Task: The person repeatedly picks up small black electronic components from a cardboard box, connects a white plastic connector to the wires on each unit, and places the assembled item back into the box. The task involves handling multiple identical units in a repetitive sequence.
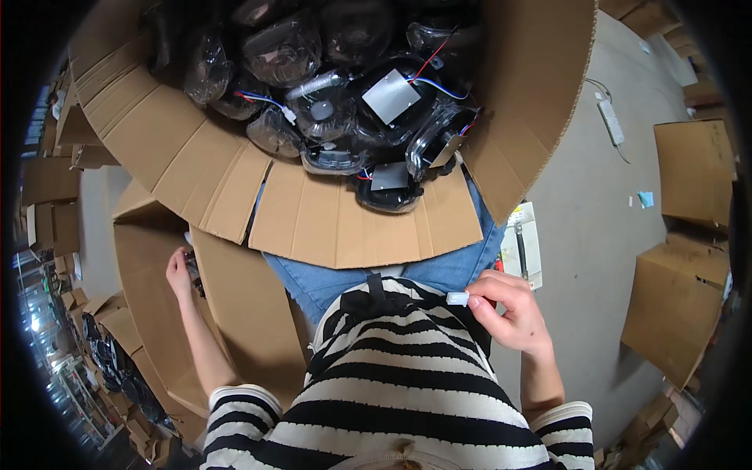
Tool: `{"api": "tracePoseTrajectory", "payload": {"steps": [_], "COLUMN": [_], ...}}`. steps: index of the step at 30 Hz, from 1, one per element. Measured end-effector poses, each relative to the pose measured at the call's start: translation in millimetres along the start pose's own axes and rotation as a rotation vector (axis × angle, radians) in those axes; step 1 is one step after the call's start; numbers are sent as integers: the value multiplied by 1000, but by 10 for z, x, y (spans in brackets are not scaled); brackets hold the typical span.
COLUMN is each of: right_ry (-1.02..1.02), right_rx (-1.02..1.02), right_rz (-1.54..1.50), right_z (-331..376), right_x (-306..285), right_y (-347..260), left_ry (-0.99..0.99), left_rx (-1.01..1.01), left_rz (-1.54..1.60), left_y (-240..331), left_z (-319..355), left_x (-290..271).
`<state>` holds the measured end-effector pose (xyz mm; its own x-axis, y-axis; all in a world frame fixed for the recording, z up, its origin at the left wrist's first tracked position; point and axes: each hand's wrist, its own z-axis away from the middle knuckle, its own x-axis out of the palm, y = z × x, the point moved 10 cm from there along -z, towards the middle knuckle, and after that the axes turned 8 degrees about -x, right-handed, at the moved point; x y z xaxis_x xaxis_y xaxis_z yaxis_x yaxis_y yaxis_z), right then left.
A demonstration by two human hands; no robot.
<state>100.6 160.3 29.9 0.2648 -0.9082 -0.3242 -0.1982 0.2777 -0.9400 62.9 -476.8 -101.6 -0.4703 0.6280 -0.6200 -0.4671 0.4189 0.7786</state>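
Observation:
Close to my waist, my right hand (509,309) pinches a small white plastic connector (457,298) between thumb and fingers. My left hand (178,272) reaches down into a cardboard box (254,313) at my left side. Its fingers are curled; whatever they hold is too small to make out, with some dark items beside them. In front of me a large open carton (352,235) holds several black lamp-like units (282,51), many in clear plastic wrap. A few carry silver plates (391,97) and red, blue and white wires (439,84).
The carton's front flap lies over my jeans (305,282). To the right, a white panel (523,243) with a black bar stands near my knee. A white adapter-like block (610,121) with a cable and a blue scrap (645,199) lie on the floor. Brown cartons (677,305) stand farther right.

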Motion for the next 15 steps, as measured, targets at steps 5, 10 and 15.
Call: {"api": "tracePoseTrajectory", "payload": {"steps": [5, 10, 15], "right_ry": [5, 21, 73], "right_rx": [48, -16, 108], "right_rz": [-7, -15, -39], "right_z": [2, -32, 166], "right_x": [29, 50, 13], "right_y": [102, 34, 192], "left_ry": [22, -519, -477], "left_rx": [483, 988, 1124], "left_rz": [209, -195, -723], "left_y": [2459, 4000, 4053], "left_z": [1385, 2317, 2183], "left_x": [967, 3097, 4327]}}
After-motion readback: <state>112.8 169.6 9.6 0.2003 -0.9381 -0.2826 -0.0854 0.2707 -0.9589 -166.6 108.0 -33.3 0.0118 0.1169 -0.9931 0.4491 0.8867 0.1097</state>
